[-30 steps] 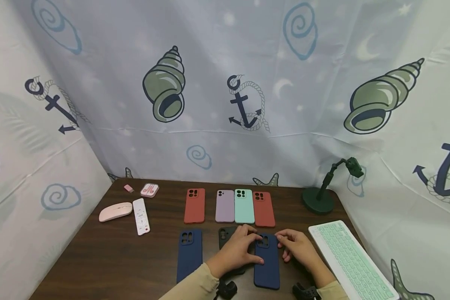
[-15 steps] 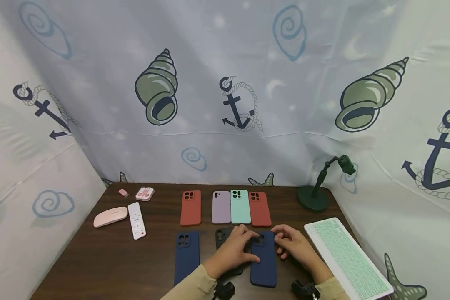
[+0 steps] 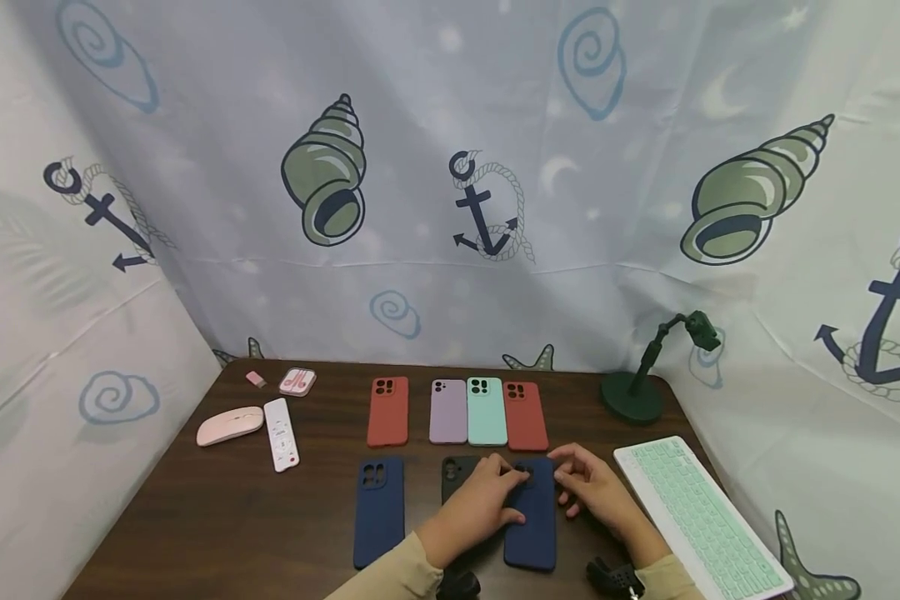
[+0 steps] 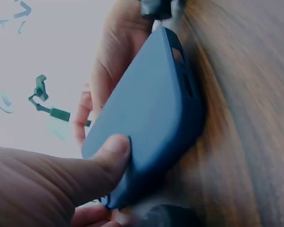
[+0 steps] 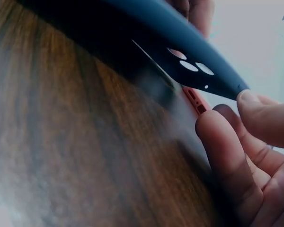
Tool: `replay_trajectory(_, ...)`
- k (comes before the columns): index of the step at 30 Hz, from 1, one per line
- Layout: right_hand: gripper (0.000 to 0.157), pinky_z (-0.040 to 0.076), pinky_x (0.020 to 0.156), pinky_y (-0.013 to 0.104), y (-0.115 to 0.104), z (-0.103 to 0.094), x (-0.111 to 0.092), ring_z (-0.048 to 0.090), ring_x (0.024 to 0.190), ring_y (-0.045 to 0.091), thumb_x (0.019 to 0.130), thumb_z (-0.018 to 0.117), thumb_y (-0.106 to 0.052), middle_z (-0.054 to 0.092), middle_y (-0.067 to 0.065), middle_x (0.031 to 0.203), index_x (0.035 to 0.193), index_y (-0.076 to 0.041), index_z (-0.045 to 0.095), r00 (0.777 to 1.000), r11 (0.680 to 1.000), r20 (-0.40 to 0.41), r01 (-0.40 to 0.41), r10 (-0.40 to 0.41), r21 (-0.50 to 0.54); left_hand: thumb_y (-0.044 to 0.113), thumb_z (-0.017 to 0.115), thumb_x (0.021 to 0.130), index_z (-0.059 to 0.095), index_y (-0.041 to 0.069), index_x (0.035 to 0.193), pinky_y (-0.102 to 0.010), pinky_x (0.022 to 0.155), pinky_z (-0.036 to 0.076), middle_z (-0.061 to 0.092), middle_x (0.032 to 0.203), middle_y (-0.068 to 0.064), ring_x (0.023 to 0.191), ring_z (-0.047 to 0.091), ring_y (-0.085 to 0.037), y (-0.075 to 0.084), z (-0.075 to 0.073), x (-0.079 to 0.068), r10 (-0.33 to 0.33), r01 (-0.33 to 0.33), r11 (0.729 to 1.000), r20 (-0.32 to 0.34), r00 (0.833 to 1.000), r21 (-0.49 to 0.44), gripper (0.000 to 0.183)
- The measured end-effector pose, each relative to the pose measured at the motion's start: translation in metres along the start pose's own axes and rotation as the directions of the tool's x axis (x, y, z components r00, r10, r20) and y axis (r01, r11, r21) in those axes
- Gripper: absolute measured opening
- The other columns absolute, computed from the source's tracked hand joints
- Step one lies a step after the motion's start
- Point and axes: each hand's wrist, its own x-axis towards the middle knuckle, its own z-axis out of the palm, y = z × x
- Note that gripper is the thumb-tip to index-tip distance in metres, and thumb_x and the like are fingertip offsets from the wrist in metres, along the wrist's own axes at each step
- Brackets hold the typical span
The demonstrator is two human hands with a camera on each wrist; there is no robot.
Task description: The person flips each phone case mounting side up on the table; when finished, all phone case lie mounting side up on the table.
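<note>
Both hands are on the matte navy phone case (image 3: 531, 525), a soft rounded slab at the near edge of the dark wood-grain table (image 3: 195, 517). Left hand (image 3: 474, 510) pinches its edge with the thumb; right hand (image 3: 596, 492) fingertips grip its camera-cutout corner.

No readable text, label, brand or number shows on anything in these views.

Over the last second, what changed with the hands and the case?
Little. Both hands kept hold of the navy case: left hand gripping its side, right hand at its top corner, whose camera end now looks tipped up off the table. The other cases stayed put.
</note>
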Motion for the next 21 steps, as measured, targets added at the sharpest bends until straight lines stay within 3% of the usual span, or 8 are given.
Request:
replay_trajectory(4,0.039,0.059,0.057,0.050,0.000,0.002,-0.001,0.069,0.077,0.028,0.101,0.064,-0.028,0.063,0.020,0.102,0.138,-0.018,0.054,1.000,1.000,0.003,0.022,-0.022,0.004,0.041,0.079,0.086,0.058,0.022,0.143,-0.028,0.088,0.051,0.059,0.122,-0.003,0.107,0.057,-0.013,0.006,-0.004,-0.002,-0.029,0.029,0.999,0.006,1.000,-0.014,0.063)
replay_trajectory(9,0.041,0.059,0.056,0.048,-0.003,0.003,-0.003,0.069,0.079,0.028,0.103,0.060,-0.027,0.063,0.020,0.104,0.141,-0.014,0.051,0.998,0.998,0.035,0.056,-0.056,0.018,0.039,0.075,0.092,0.052,0.024,0.147,-0.033,0.100,0.052,0.058,0.142,-0.005,0.125,0.060,-0.015,0.015,-0.009,0.000,-0.040,0.045,0.998,0.098,0.994,-0.054,0.062)
replay_trajectory(16,0.041,0.058,0.056,0.050,-0.003,0.001,-0.001,0.069,0.084,0.034,0.105,0.055,-0.024,0.063,0.021,0.105,0.144,-0.011,0.049,0.991,0.994,0.080,0.107,-0.108,0.014,0.059,0.059,0.096,0.035,0.037,0.157,-0.035,0.098,0.054,0.055,0.148,-0.001,0.125,0.061,-0.013,0.024,-0.016,-0.001,-0.080,0.118,0.957,0.152,0.985,-0.265,0.068)
replay_trajectory(21,0.040,0.059,0.056,0.048,-0.001,0.000,0.000,0.069,0.085,0.034,0.106,0.054,-0.025,0.065,0.013,0.104,0.144,-0.013,0.049,0.988,0.993,0.098,0.122,-0.121,-0.007,0.069,0.053,0.094,0.022,0.050,0.157,-0.047,0.099,0.053,0.047,0.155,-0.007,0.133,0.056,-0.025,0.027,-0.015,-0.001,-0.085,0.150,0.942,0.219,0.972,-0.301,0.073)
